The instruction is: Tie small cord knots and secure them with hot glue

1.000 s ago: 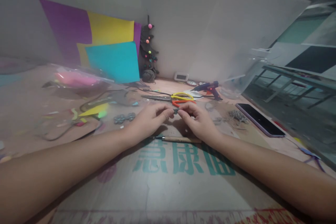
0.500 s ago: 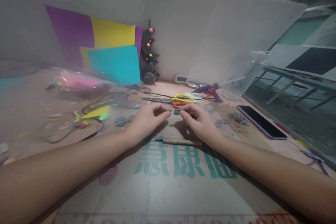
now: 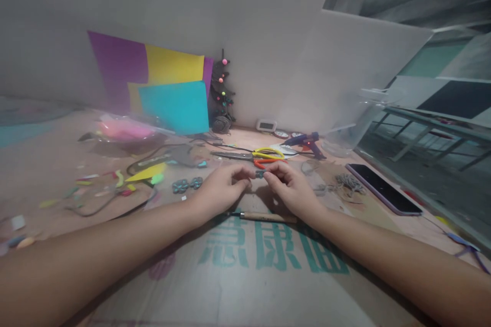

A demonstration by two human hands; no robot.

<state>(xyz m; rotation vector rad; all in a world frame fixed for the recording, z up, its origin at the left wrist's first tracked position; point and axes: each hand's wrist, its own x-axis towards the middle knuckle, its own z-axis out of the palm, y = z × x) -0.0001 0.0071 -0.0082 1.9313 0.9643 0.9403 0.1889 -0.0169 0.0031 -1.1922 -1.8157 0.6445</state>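
Note:
My left hand (image 3: 222,190) and my right hand (image 3: 292,189) meet over the middle of the cardboard-covered table (image 3: 245,276). Both pinch a small dark grey piece (image 3: 260,174) between their fingertips. A wooden-handled tool (image 3: 264,217) lies on the cardboard just under my wrists. Similar grey pieces (image 3: 186,184) lie to the left of my left hand.
Scissors with yellow and orange handles (image 3: 264,157) lie just beyond my hands, a purple glue gun (image 3: 305,140) behind them. A phone (image 3: 383,194) lies at the right. Coloured paper sheets (image 3: 172,97) lean on the wall. A pink bag (image 3: 123,130), scraps and cables (image 3: 111,199) lie left.
My fingertips parted slightly half a second ago and have closed together again on the small piece. The view has tilted up a little.

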